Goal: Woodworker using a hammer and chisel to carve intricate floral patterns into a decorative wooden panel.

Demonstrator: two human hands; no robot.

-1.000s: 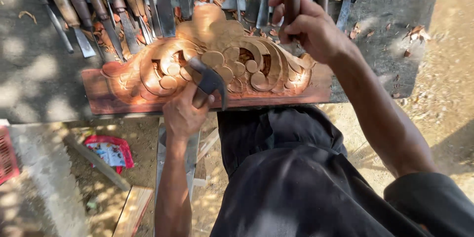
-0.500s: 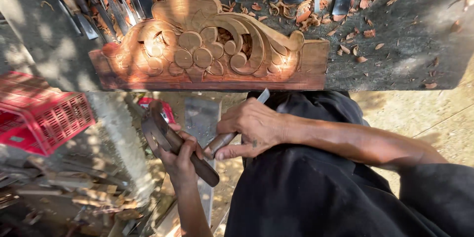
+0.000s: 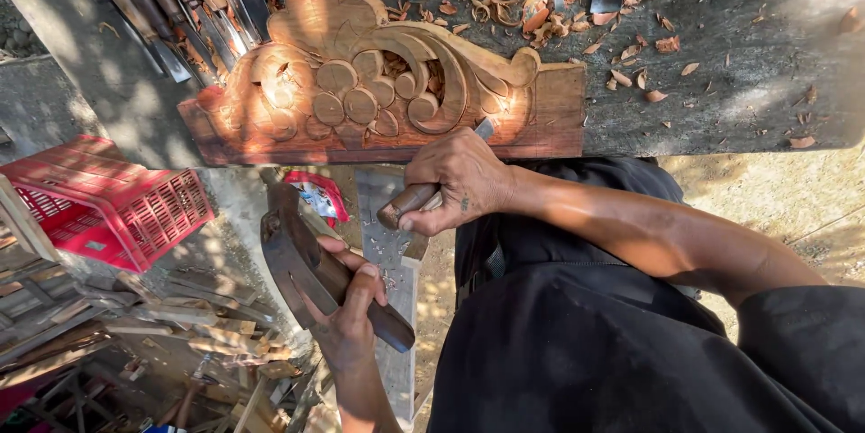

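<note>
The right hand [image 3: 455, 182] grips a chisel [image 3: 423, 194], blade angled to one o'clock against the carving [image 3: 378, 82] on the bench [image 3: 739, 82], while the left hand [image 3: 347, 311], fingers closed, holds a mallet [image 3: 315, 275] at seven o'clock, clear for swinging.

The right hand [image 3: 459, 181] has been raised from the lap to the lower edge of the carved panel [image 3: 378, 82], the chisel [image 3: 432, 190] apparently set against it. The mallet [image 3: 315, 275] in the left hand [image 3: 347, 316] has been lowered slightly.
</note>
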